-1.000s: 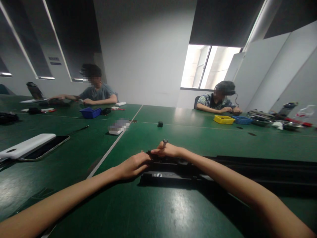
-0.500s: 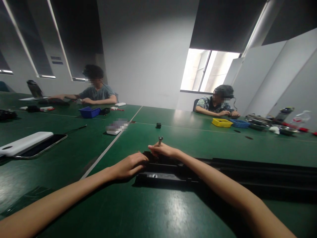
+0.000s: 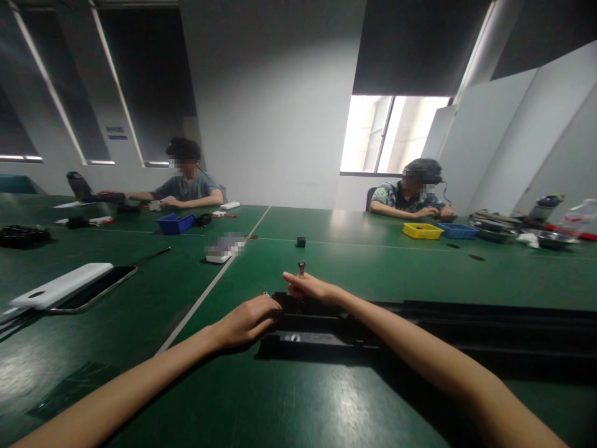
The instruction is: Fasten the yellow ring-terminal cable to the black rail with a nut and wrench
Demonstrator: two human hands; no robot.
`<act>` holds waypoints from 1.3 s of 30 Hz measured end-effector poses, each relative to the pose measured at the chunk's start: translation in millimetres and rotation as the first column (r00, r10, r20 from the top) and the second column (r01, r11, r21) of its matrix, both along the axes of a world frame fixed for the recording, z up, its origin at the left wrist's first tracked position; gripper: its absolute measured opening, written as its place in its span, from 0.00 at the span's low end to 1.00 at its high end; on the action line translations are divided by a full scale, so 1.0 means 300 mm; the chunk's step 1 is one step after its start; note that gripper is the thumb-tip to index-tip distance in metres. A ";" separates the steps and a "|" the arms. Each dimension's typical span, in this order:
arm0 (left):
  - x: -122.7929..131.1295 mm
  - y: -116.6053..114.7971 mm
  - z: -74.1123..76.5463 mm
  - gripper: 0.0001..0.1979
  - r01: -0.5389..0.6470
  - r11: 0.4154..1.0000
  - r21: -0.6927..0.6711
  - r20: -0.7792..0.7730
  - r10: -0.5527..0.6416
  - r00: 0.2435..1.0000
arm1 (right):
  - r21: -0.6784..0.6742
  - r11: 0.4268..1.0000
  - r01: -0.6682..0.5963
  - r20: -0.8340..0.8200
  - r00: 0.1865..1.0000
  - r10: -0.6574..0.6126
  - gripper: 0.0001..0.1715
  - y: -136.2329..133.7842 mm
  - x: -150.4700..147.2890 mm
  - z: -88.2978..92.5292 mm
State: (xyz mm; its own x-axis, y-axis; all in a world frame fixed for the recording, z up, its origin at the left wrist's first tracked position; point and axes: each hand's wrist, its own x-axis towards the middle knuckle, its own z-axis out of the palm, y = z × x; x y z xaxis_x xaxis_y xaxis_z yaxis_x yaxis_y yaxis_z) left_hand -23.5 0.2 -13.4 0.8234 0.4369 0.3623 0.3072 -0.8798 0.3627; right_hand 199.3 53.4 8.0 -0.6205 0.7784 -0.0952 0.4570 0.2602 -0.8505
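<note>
My right hand (image 3: 311,288) is closed round a small open-ended wrench (image 3: 301,267), its jaw pointing up above my fingers. The wrench's lower end is hidden behind the hand, over the left end of a long black rail-like part (image 3: 321,325). My left hand (image 3: 249,318) curls its fingers over that same end, gripping it from the left. A small brass-coloured bit (image 3: 266,295) shows just beyond the left fingers; I cannot make out what it is. The black part runs off to the right beneath my right forearm.
A white power bank (image 3: 69,285) lies beside a phone (image 3: 100,289) on the left. Farther off are a blue bin (image 3: 175,224), a black cube (image 3: 301,241), a yellow bin (image 3: 422,231) and another blue bin (image 3: 458,231). Two people sit across the green table (image 3: 373,264).
The camera view has tilted slightly, so the table things sit lower. The wrench's jaw has turned a little in my right hand. My left hand keeps its hold on the rail-like part's end.
</note>
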 end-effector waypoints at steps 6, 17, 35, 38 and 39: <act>0.003 -0.011 0.008 0.10 -0.023 1.000 -0.006 -0.024 0.022 0.999 | 0.012 1.000 0.021 0.011 1.000 -0.021 0.18 -0.018 0.003 0.005; -0.010 -0.046 0.027 0.14 -0.064 0.983 -0.170 -0.027 0.060 0.998 | 0.065 0.998 0.026 0.115 0.993 -0.033 0.17 -0.029 0.006 0.001; 0.069 -0.048 -0.003 0.09 -0.066 0.976 -0.206 0.116 0.092 0.989 | 0.176 0.983 -0.047 0.035 0.999 0.042 0.39 -0.060 0.017 0.029; 0.090 -0.043 -0.008 0.05 -0.045 0.986 -0.163 0.124 0.066 0.990 | 0.143 0.988 -0.060 0.011 0.998 0.059 0.40 -0.056 0.019 0.028; 0.092 -0.040 -0.009 0.05 -0.037 0.988 -0.151 0.121 0.056 0.991 | 0.136 0.989 -0.060 0.004 0.998 0.060 0.40 -0.055 0.019 0.027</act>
State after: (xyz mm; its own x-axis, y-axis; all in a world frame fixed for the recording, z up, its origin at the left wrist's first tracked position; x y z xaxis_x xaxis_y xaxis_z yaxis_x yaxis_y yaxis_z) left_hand 4.1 -11.8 -15.9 0.7535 0.5304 0.3885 0.2911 -0.7990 0.5262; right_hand 205.1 37.0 16.0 -0.6666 0.7453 0.0090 0.4367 0.4003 -0.8056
